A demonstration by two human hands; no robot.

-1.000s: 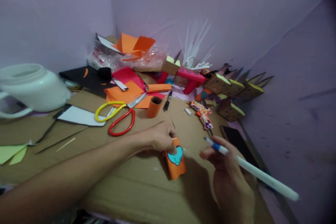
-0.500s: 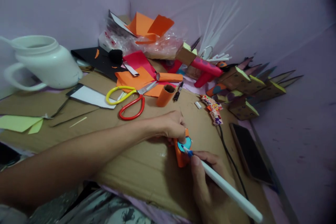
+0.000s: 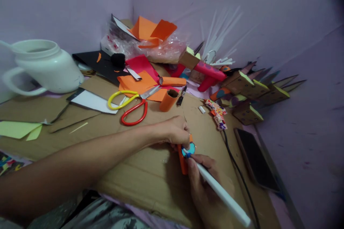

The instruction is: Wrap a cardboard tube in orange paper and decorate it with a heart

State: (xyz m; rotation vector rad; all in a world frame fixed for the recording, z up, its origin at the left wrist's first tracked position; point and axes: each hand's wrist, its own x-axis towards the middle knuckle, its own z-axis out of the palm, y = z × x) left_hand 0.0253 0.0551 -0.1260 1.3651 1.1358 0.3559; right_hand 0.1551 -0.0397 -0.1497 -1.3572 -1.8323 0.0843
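My left hand (image 3: 178,131) is closed on an orange paper tube (image 3: 183,164) that rests on the cardboard; its fingertips are partly hidden. A light-blue circle with a dark edge (image 3: 191,148) shows on the tube. My right hand (image 3: 205,182) grips a white marker (image 3: 223,194) with a blue neck, its tip touching the left part of the circle. Beyond my hands stands another orange tube (image 3: 168,101), upright, next to a small black pen (image 3: 182,96). Scissors (image 3: 134,106) with one yellow and one red handle lie spread to the left.
A white mug-like pot (image 3: 51,68) stands far left. Cardboard figures with spikes (image 3: 258,89) line the right wall. A phone (image 3: 255,159) and a black cable (image 3: 235,166) lie at the right. Orange paper (image 3: 150,30) and plastic wrap (image 3: 123,44) sit at the back.
My right hand has moved left, bringing the marker's tip toward the left edge of the blue circle. My left hand keeps its grip on the tube. The view has shifted slightly.
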